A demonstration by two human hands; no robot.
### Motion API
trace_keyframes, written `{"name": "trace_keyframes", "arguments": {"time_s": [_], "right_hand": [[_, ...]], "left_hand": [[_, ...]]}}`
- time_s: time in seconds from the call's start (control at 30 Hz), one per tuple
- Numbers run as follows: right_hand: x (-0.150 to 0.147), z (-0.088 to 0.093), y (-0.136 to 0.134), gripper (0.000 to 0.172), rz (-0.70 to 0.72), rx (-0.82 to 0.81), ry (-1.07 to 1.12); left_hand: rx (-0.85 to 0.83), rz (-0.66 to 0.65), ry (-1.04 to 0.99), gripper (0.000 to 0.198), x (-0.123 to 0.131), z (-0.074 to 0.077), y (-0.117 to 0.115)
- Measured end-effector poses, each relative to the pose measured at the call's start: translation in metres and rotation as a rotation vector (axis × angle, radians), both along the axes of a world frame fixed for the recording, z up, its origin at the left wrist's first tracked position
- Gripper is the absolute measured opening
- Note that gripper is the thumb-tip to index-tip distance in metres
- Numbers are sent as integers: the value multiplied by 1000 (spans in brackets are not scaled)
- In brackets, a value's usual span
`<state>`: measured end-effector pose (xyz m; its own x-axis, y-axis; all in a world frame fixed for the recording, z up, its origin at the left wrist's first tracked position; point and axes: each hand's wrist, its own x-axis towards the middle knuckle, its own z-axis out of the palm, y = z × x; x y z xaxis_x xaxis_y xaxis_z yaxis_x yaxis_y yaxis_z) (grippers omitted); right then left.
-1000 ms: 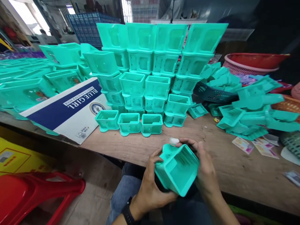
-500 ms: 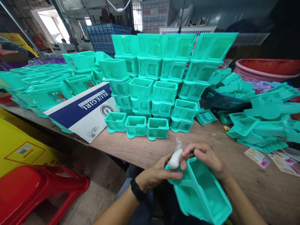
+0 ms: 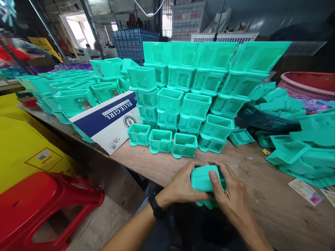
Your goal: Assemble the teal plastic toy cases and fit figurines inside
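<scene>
A turquoise plastic box is held between my two hands above the table's front edge, with a smooth face turned up. Wrapped around its left side is my left hand, a dark band on the wrist. My right hand grips the right side, its thumb pressed on the upper face. A bit of clear plastic film shows just beyond the right fingers. The white bundle cannot be seen now. In front of my hands, three small turquoise boxes stand in a row, open side up.
Stacked turquoise boxes rise behind the row. A white and blue carton piece leans at the left, before more boxes. Loose turquoise parts, a dark basket and printed cards lie right. A red stool stands left.
The box has been turned over, from its open compartments facing up to a smooth face up. My left hand no longer shows the white bundle, and both hands now clasp the box's sides.
</scene>
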<state>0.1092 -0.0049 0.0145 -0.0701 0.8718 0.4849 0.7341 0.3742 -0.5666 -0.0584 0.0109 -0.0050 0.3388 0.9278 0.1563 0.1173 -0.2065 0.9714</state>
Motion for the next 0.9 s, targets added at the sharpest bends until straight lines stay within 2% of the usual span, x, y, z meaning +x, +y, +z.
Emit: {"name": "trace_keyframes", "arguments": {"time_s": [0.07, 0.17, 0.33, 0.4, 0.53, 0.67, 0.73, 0.83, 0.9], "right_hand": [[-1, 5, -1, 45, 46, -2, -41], [-4, 11, -1, 45, 57, -37, -113], [-11, 12, 4, 50, -8, 84, -186], [-11, 11, 6, 48, -15, 115, -185], [-9, 14, 8, 44, 17, 113, -169], [-10, 12, 11, 46, 85, 76, -177], [-11, 8, 13, 44, 110, 88, -230], [-11, 2, 17, 44, 34, 177, -355], [-9, 1, 19, 43, -28, 247, -376]], "left_hand": [[96, -55, 33, 70, -6, 6, 5], [166, -59, 22, 65, -6, 8, 3], [136, 24, 6, 65, 5, -1, -9], [116, 74, 9, 71, 10, -5, -13], [121, 123, 2, 82, 15, -9, -17], [107, 113, -21, 73, 13, -12, -17], [133, 92, 25, 72, 10, -15, -14], [252, 19, 156, 78, 8, -18, -2], [338, 14, 294, 65, 10, -19, 9]]}}
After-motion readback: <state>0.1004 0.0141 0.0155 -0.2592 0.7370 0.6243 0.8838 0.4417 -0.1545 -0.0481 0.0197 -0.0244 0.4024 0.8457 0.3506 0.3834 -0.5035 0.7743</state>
